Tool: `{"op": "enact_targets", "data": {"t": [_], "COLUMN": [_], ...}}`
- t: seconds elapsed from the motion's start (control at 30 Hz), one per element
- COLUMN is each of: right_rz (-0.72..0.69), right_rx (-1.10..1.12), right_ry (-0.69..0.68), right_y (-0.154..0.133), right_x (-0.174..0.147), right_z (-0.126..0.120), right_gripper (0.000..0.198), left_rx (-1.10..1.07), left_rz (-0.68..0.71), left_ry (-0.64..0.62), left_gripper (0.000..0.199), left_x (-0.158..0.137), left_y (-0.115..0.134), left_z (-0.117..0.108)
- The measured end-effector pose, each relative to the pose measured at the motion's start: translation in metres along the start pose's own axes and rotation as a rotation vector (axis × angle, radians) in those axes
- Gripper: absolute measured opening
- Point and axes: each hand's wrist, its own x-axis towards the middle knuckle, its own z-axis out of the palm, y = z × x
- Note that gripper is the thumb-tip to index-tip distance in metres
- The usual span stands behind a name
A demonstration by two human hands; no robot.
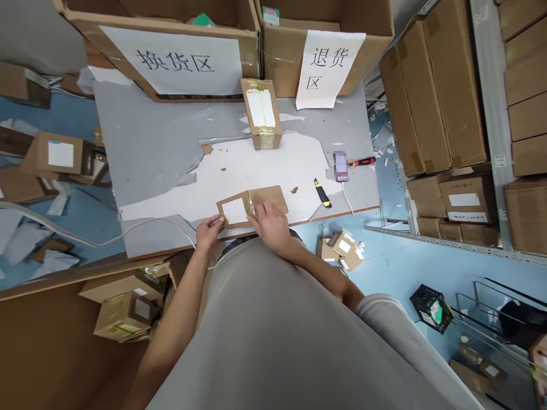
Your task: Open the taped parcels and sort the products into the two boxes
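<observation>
A flattened small cardboard box [269, 196] with a white label [235, 211] and tape along its middle lies at the table's front edge. My left hand [209, 232] pinches its left corner between thumb and fingers. Bent over its middle and closed at the taped seam is my right hand [272, 226]; the fingertips are partly hidden. Further back stands a closed, taped carton [262, 114] with a white label. To the right lie a black and yellow utility knife [322, 193], a phone [341, 166] on a white cable and a red and black handled tool [362, 162].
Two large open cartons with paper signs, one left [85, 28] and one right [282, 68], stand at the table's back. Shelves of boxes [453, 85] rise at right. Below left, a big carton [51, 336] holds smaller boxes. A white cable [141, 225] crosses the table's left side.
</observation>
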Motion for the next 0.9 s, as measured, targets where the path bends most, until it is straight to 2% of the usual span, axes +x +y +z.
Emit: {"op": "enact_targets", "data": {"t": [0.13,0.33,0.47,0.6,0.7,0.9], "right_rz": [0.085,0.232,0.3,0.393,0.438,0.381], "right_rx": [-0.003,0.077,0.148,0.22,0.274,0.361], "right_ry": [0.069,0.202,0.219,0.182,0.171,0.155], "right_y": [0.013,0.065,0.104,0.133,0.142,0.139], "right_x": [0.003,0.003,0.0,-0.001,-0.002,0.012], "right_z": [-0.009,-0.027,-0.031,-0.024,-0.015,-0.003], "right_gripper": [0.029,0.03,0.03,0.021,0.02,0.021], "left_rx": [0.03,0.051,0.124,0.179,0.2,0.177], "left_rz": [0.031,0.116,0.197,0.27,0.277,0.323], "left_ry": [-0.08,-0.072,-0.091,-0.114,-0.093,0.001], "left_gripper": [0.044,0.041,0.036,0.029,0.026,0.03], "left_x": [0.0,-0.006,-0.013,-0.025,-0.034,-0.029], "left_y": [0.002,0.015,0.021,0.025,0.027,0.036], "left_z": [0.007,0.031,0.047,0.057,0.06,0.056]}}
